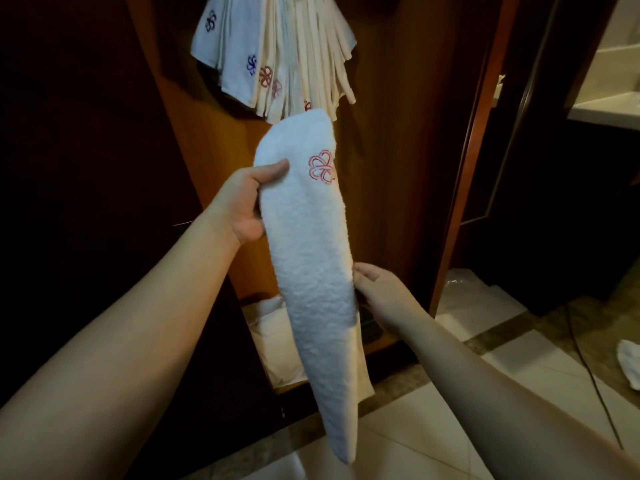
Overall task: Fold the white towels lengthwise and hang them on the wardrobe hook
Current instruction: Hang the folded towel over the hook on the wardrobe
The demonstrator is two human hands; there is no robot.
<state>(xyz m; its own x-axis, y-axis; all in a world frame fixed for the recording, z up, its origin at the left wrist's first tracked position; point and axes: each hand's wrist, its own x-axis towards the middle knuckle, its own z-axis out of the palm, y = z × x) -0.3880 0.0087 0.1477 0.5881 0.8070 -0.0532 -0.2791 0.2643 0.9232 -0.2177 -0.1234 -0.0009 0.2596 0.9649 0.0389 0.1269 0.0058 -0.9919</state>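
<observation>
Head view, and I'm starting on the left: the dark wardrobe door (86, 133) fills that side, and my left hand (242, 206) is up in front of it, thumb curled over the front of the folded white towel (311, 271) near its top end, fingers hidden behind, so that's a real grip. Moving in, the towel sits dead centre in the air, already doubled into a long narrow strip, its long axis running nearly upright with a slight lean, the folded end pointing up and far toward the wardrobe, the tail hanging down near me over the tiled floor (415, 427). A red emblem (322, 167) shows just right of my left thumb. Straight above that top end, almost touching it, hangs the bunch of towels (277, 53) already on the hook; the hook itself I can't see. Right of centre, my right hand (377, 292) pinches the towel's right edge about midway down, lower and nearer than the left. My read: the left hand is closer to the hook, so it leads the lift. Far right, a stray cloth (628, 365) lies on the floor.
</observation>
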